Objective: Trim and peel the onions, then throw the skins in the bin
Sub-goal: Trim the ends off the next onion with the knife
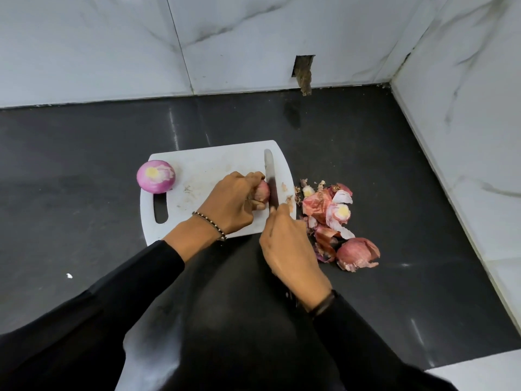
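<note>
A white cutting board (208, 162) lies on the dark counter. On it my left hand (232, 203) grips an unpeeled red onion (262, 193) and holds it down. My right hand (284, 244) holds a knife (271, 182) whose blade stands against the onion's right end, tip pointing away from me. A peeled purple onion (156, 176) sits at the board's far left corner. Off the board's right edge lies a pile of onion skins and cut ends (329, 213), with a larger piece of skin (356, 253) at its near end.
The dark counter (84, 153) runs back to a marble-tiled wall (253, 38) and a side wall on the right (479, 136). A dark gap (303, 70) shows in the back wall. No bin is in view.
</note>
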The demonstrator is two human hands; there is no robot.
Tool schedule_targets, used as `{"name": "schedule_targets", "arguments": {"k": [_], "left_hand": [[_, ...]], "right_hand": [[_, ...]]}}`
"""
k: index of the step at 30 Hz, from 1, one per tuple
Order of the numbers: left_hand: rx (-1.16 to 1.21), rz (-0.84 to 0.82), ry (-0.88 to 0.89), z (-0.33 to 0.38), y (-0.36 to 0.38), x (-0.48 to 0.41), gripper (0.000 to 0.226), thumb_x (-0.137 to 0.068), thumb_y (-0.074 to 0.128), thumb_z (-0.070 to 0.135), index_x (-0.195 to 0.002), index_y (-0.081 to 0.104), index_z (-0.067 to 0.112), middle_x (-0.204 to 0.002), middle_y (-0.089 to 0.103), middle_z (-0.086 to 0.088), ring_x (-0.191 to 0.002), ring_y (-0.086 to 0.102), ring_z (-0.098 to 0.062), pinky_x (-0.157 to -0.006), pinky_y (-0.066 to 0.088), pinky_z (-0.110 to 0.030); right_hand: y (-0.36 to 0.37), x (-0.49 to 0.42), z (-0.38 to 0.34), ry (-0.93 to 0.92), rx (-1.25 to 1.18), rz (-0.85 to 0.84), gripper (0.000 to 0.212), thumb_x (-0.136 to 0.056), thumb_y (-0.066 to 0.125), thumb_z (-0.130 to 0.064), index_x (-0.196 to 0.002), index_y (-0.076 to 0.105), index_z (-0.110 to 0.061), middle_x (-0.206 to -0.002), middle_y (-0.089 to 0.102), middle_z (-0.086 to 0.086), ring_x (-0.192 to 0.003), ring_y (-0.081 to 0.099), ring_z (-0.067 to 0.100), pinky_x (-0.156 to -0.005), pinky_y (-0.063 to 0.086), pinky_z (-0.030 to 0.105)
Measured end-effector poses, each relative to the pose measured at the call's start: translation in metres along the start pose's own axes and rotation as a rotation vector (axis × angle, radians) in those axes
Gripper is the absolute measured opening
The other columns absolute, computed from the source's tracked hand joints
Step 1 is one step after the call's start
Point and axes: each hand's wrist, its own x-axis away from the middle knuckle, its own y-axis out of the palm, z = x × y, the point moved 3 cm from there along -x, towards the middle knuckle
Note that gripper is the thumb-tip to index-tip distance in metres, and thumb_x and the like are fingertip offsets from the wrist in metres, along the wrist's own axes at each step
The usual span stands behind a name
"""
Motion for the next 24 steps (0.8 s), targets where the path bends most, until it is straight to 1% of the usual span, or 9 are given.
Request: {"name": "schedule_targets", "arguments": {"k": [3,7,11,13,15,17,19,21,24], "left_hand": [[-0.018,-0.034,-0.028,0.005,0.001,0.0,0.039,-0.079,0.058,-0.002,-0.117,0.058,0.007,-0.096,0.063,-0.01,-0.095,0.054,-0.028,-0.072,0.034,-0.024],[-0.012,-0.033,-0.024,0.003,0.002,0.001,0.032,-0.077,0.058,-0.003,-0.107,0.061,0.005,-0.092,0.063,-0.007,-0.092,0.054,-0.028,-0.07,0.034,-0.024],[-0.011,-0.025,-0.028,0.001,0.0,0.0,0.037,-0.079,0.059,-0.002,-0.115,0.06,0.001,-0.097,0.065,-0.012,-0.091,0.053,-0.028,-0.077,0.047,-0.035],[-0.009,-0.023,-0.028,0.002,0.001,-0.002,0.035,-0.079,0.058,-0.001,-0.114,0.06,0.002,-0.095,0.064,-0.012,-0.089,0.051,-0.026,-0.074,0.044,-0.032],[-0.025,-0.032,-0.027,0.004,0.002,-0.003,0.032,-0.08,0.058,0.001,-0.112,0.06,0.004,-0.094,0.063,-0.009,-0.091,0.051,-0.026,-0.069,0.037,-0.027],[-0.042,-0.048,-0.023,0.007,0.004,-0.005,0.034,-0.081,0.06,0.005,-0.114,0.059,0.006,-0.097,0.063,-0.009,-0.094,0.052,-0.028,-0.069,0.035,-0.027],[-0.064,-0.061,-0.005,0.009,0.005,-0.006,0.043,-0.083,0.064,0.008,-0.125,0.056,0.007,-0.107,0.064,-0.011,-0.102,0.053,-0.029,-0.076,0.041,-0.029],[-0.09,-0.08,0.0,0.011,0.006,-0.006,0.052,-0.083,0.066,0.008,-0.134,0.052,0.008,-0.117,0.063,-0.012,-0.109,0.052,-0.028,-0.086,0.045,-0.033],[-0.092,-0.091,0.006,0.009,0.005,-0.005,0.056,-0.082,0.062,0.003,-0.137,0.049,0.006,-0.121,0.062,-0.014,-0.111,0.051,-0.03,-0.091,0.046,-0.036]], "right_hand": [[0.005,-0.005,0.0,-0.011,0.024,0.033,0.019,-0.105,0.034,-0.011,-0.121,0.041,-0.004,-0.11,0.065,0.024,-0.095,0.064,0.041,-0.068,0.037,0.035],[0.014,0.007,0.001,0.082,0.119,0.031,0.027,-0.106,0.033,-0.01,-0.132,0.036,-0.009,-0.12,0.058,0.02,-0.109,0.06,0.038,-0.073,0.041,0.039],[0.014,0.007,0.0,0.075,0.187,0.049,0.029,-0.106,0.033,-0.008,-0.134,0.034,-0.01,-0.117,0.059,0.016,-0.109,0.06,0.036,-0.071,0.037,0.038],[0.014,0.002,0.004,0.077,0.2,0.061,0.031,-0.105,0.033,-0.008,-0.137,0.034,-0.009,-0.117,0.06,0.018,-0.108,0.061,0.037,-0.07,0.037,0.039],[0.015,-0.007,0.007,0.049,0.204,0.077,0.038,-0.105,0.033,-0.008,-0.143,0.032,-0.005,-0.117,0.062,0.021,-0.106,0.062,0.041,-0.07,0.04,0.041],[0.015,-0.014,0.011,0.009,0.184,0.076,0.041,-0.104,0.034,-0.008,-0.145,0.031,-0.002,-0.114,0.063,0.025,-0.102,0.062,0.045,-0.068,0.04,0.041],[0.012,-0.013,0.016,-0.012,0.138,0.052,0.034,-0.104,0.033,-0.007,-0.137,0.037,0.001,-0.108,0.062,0.025,-0.097,0.061,0.044,-0.068,0.036,0.039],[0.011,-0.005,0.022,-0.025,0.084,0.026,0.024,-0.106,0.032,-0.012,-0.126,0.042,-0.002,-0.102,0.058,0.02,-0.092,0.06,0.04,-0.069,0.036,0.038],[0.013,0.012,0.027,0.027,-0.07,0.0,0.015,-0.109,0.03,-0.025,-0.108,0.042,-0.015,-0.094,0.058,0.014,-0.079,0.061,0.032,-0.063,0.05,0.044]]}}
